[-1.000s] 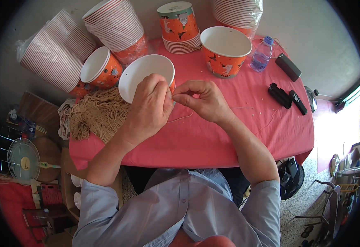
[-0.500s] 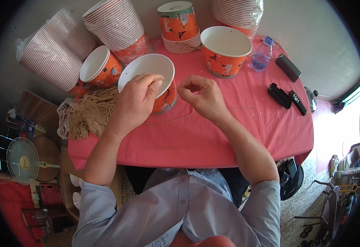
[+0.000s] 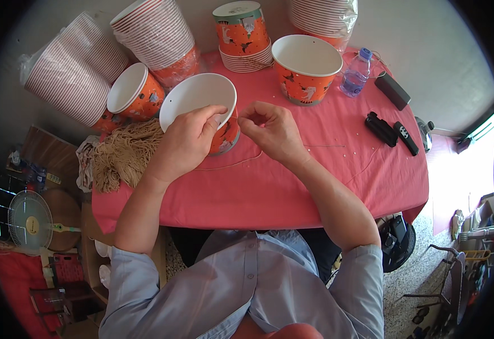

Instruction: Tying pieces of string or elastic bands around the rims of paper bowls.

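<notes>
An orange paper bucket [image 3: 222, 139] with a white inside and dark printed figures stands tilted toward me on the table. My left hand [image 3: 189, 135] lies over its near rim, fingers reaching inside and the thumb close to the edge. Just right of the rim, my right hand [image 3: 269, 129] pinches the end of a thin tan cord between thumb and fingertips. A length of that cord [image 3: 230, 165] trails on the cloth below both hands. Small dark holes show near the bucket's rim. The left fingertips are partly hidden.
A bundle of tan cords [image 3: 127, 155] lies left of the bucket. Behind are wrapped bucket stacks [image 3: 156, 39], another open bucket [image 3: 306, 79] and a water bottle [image 3: 355, 73]. A black case [image 3: 381, 130] and remote [image 3: 407, 139] lie right on the pink cloth [image 3: 241, 198].
My right hand has shifted slightly left and up, closer to the bucket's rim. The left hand stays on the bucket. The whole view has moved a little.
</notes>
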The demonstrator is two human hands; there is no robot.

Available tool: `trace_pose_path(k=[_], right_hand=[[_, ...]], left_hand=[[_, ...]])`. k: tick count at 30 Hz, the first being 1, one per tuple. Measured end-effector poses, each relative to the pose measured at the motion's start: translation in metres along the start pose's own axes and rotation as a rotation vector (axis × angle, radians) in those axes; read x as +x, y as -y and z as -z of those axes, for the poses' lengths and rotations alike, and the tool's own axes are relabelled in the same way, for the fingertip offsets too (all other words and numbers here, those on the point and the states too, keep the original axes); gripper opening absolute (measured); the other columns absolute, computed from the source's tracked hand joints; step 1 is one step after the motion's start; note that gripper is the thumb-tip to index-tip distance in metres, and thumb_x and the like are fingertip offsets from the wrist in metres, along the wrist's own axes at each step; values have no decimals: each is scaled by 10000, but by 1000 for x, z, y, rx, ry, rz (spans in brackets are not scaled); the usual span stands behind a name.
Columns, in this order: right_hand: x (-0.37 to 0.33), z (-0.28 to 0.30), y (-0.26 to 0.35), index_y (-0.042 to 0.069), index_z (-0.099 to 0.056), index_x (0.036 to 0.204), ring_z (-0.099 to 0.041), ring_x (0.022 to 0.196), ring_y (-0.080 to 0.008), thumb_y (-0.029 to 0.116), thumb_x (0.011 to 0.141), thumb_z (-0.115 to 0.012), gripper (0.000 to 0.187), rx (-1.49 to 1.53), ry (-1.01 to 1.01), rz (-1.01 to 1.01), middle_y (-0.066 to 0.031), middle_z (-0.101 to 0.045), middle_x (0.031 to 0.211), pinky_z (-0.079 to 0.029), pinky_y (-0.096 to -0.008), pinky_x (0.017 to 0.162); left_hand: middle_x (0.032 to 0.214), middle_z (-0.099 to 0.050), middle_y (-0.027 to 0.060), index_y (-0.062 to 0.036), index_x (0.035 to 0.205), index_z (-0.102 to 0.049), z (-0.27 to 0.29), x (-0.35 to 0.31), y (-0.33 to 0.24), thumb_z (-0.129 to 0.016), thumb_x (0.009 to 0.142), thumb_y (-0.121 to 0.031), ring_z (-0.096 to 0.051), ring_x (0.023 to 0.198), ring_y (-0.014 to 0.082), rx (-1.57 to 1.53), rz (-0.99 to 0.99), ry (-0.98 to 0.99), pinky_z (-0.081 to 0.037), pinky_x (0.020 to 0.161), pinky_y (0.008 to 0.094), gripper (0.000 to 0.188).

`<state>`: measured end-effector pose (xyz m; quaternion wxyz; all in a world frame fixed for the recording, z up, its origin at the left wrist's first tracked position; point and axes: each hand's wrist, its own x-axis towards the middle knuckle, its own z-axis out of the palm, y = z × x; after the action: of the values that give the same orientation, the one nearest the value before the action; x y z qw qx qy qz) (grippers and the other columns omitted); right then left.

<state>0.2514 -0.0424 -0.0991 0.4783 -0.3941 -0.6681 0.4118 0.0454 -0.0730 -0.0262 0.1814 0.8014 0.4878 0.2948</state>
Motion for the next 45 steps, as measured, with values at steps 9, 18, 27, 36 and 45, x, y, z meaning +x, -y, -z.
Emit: trace_pose_path(k=[9,18,27,36,45], right_hand=[[4,-5,-3,-12,-744,1007,-665,786,-71,116,963,-721,138,-18,-15,19,-29,-745,854,-552,-281,727],[3,-9,1,5,-774,1024,-735,733,-196,151,912,-734,189,-30,-41,27,-123,-780,862,-585,-358,709],[5,-4,2,11,-767,1041,-682,670,-137,178,963,-734,187,-31,24,-58,-85,-726,761,-554,-325,639],[16,33,5,37,-743,1169,-605,631,-66,221,984,-751,261,48,151,-233,6,-638,698,-518,-280,588],[53,21,63,46,-789,1148,-593,589,-71,246,980,-763,262,-118,94,-63,-17,-630,670,-494,-303,551]], left_hand=[[1081,-741,280,34,1254,-685,5,9,-1,-521,1075,-141,-725,1031,442,68,-11,54,-561,899,467,300],[1022,-744,266,32,1184,-720,14,27,1,-564,1029,-119,-729,961,433,65,-31,202,-557,852,468,266],[855,-726,197,18,1002,-706,17,33,14,-636,989,-149,-724,775,353,61,37,225,-546,711,419,181],[779,-700,118,23,1025,-700,54,36,37,-644,1018,-147,-651,677,128,-31,111,-205,-519,656,319,179],[957,-751,104,-20,1130,-751,42,65,-5,-697,991,-93,-674,774,174,60,-309,-51,-519,697,336,166]])
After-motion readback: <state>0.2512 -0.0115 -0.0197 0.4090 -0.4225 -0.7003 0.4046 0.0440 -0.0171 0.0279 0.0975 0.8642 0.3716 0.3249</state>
